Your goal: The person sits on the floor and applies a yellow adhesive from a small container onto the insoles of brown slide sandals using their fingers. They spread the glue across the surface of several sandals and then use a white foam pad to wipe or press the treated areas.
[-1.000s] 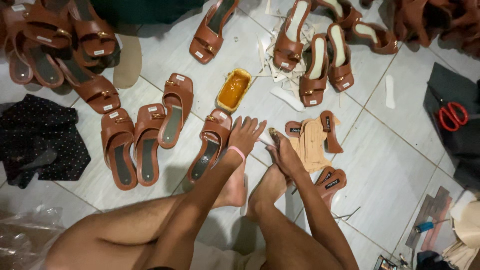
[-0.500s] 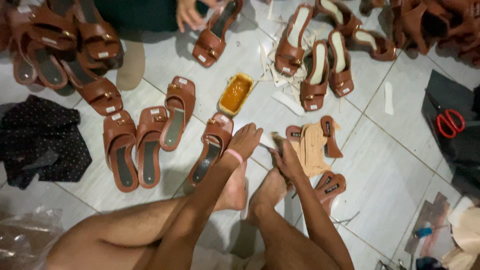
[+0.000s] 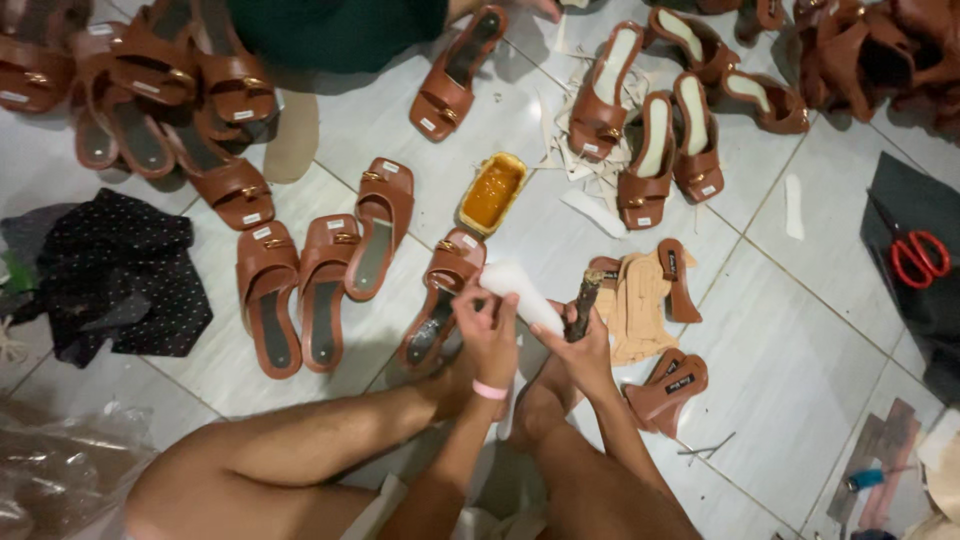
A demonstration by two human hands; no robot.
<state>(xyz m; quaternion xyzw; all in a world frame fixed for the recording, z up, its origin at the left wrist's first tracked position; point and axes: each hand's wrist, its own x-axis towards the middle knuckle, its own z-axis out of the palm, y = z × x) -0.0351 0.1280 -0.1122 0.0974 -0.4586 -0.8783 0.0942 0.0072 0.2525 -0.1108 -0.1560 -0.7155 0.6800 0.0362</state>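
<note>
White insole (image 3: 522, 295), long and pale, sits pinched in the left hand (image 3: 487, 330), thumb on top and fingers curled under its near end; a pink band (image 3: 489, 389) circles that wrist. Its far end slants toward the right hand (image 3: 583, 352), which is closed around a dark-handled brush (image 3: 582, 305) held nearly upright, bristle end up, the tip just beside the insole's edge. Both hands hover over the person's own bare feet and shins on the grey tile floor (image 3: 800, 330).

Just left of the left hand lies a brown sandal (image 3: 440, 295), touching or nearly touching the knuckles; further left lies a row of three more sandals (image 3: 320, 285). Beyond the hands, away from the person, a yellow glue tray (image 3: 491, 192) rests on the tiles. Just right of the right hand lies a stack of tan insoles (image 3: 640, 305) with a brown heel piece (image 3: 678, 280) beside it, and nearer the person another heel piece (image 3: 668, 388). Well to the right, red-handled scissors (image 3: 918, 258) lie on dark cloth. Far to the left is a black dotted cloth (image 3: 120, 275). Across the floor, another person in a dark green garment (image 3: 335, 30) sits among more sandals.
</note>
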